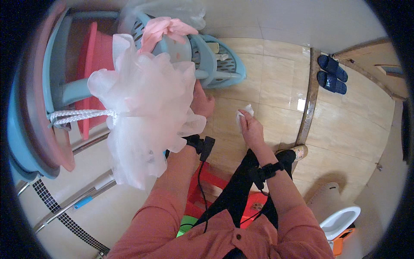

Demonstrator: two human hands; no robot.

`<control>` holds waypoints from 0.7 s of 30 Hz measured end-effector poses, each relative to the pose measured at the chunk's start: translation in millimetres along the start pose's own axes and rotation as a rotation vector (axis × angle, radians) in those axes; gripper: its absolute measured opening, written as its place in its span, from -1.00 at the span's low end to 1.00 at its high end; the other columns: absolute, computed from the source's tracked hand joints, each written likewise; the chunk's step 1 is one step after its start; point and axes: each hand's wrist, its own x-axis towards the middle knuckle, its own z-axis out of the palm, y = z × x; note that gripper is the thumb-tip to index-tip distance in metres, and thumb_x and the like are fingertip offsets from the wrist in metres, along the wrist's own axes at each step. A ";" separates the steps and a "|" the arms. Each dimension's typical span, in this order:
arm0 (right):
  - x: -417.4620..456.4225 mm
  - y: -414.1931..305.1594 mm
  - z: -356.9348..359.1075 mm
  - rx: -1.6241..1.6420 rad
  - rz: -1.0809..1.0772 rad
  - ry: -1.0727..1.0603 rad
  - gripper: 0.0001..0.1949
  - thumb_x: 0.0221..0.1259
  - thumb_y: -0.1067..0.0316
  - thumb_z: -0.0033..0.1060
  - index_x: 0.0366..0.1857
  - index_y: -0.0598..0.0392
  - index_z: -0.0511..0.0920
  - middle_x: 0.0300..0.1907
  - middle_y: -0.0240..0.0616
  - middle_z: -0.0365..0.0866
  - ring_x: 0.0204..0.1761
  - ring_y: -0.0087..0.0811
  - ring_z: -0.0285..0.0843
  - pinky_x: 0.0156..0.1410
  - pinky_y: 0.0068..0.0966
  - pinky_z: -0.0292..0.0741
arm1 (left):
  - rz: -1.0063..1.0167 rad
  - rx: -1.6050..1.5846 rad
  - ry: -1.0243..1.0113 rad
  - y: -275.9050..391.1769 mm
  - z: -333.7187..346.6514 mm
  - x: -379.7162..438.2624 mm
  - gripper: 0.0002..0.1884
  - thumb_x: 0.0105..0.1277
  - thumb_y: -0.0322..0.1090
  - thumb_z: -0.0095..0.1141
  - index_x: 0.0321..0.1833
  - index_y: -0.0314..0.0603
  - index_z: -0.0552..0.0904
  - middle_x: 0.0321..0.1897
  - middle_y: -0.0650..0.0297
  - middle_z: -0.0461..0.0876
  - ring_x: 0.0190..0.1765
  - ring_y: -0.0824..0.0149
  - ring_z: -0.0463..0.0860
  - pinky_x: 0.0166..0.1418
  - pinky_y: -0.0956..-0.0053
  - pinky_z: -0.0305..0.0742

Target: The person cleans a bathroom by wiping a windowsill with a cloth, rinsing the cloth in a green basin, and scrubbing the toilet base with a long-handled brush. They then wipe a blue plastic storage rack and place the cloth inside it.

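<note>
A white mesh bath puff (152,106) hangs by a white braided cord (81,115) close to the camera. It covers part of my left hand (203,102), which is beside the lower right of a blue plastic tiered rack (205,61). Its fingers are largely hidden, so whether it grips the rack cannot be made out. Over the tiled floor, my right hand (250,126) pinches a crumpled white cloth or tissue (248,109) between thumb and fingers. Pink crumpled plastic (165,29) lies on an upper tier of the rack.
Stacked plastic basins (29,106) and a pink-red basin (100,55) crowd the left. Red plastic stool parts (255,205) show around my legs. A raised threshold (307,110) crosses the floor, with dark blue slippers (331,74) beyond. A white bowl-shaped fixture (341,223) stands lower right.
</note>
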 end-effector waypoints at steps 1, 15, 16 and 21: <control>-2.2 -1.9 -2.3 0.015 0.015 -0.015 -0.68 0.34 0.20 -0.03 0.13 -0.10 0.46 -0.30 0.16 0.60 -0.28 0.11 0.59 -0.18 -0.08 0.52 | 0.004 -0.003 0.000 -2.0 0.3 -0.5 -0.03 -0.09 -0.46 0.21 0.44 -0.34 -0.03 0.44 -0.14 -0.01 0.50 -0.16 -0.10 0.50 -0.08 -0.16; -56.9 16.0 -21.4 0.566 0.564 0.024 -0.62 0.40 0.11 -0.07 0.00 0.26 0.52 -0.21 -0.06 0.63 -0.19 -0.24 0.58 -0.06 -0.41 0.50 | -0.120 -0.228 0.006 37.7 -15.8 -81.9 -0.41 0.10 -0.44 0.15 0.26 -0.29 0.33 0.21 -0.04 0.40 0.28 -0.11 0.33 0.40 0.18 0.19; -56.1 8.8 -21.2 0.620 0.573 0.016 -0.61 0.41 0.11 -0.09 -0.03 0.27 0.53 -0.23 -0.09 0.63 -0.20 -0.28 0.57 -0.06 -0.44 0.49 | -0.141 -0.291 -0.067 31.6 1.3 -97.2 -0.46 0.14 -0.40 0.16 0.22 -0.28 0.37 0.18 -0.01 0.43 0.25 -0.11 0.38 0.38 0.16 0.22; -57.1 37.0 13.7 0.491 0.395 -0.130 -0.60 0.43 0.06 -0.10 0.08 0.15 0.52 -0.18 -0.32 0.60 -0.19 -0.56 0.48 -0.16 -0.57 0.47 | -0.846 -1.200 -0.482 56.4 46.2 -144.8 -0.58 0.32 -0.07 0.09 0.03 -0.29 0.51 -0.13 0.30 0.60 -0.10 0.25 0.59 -0.04 0.27 0.54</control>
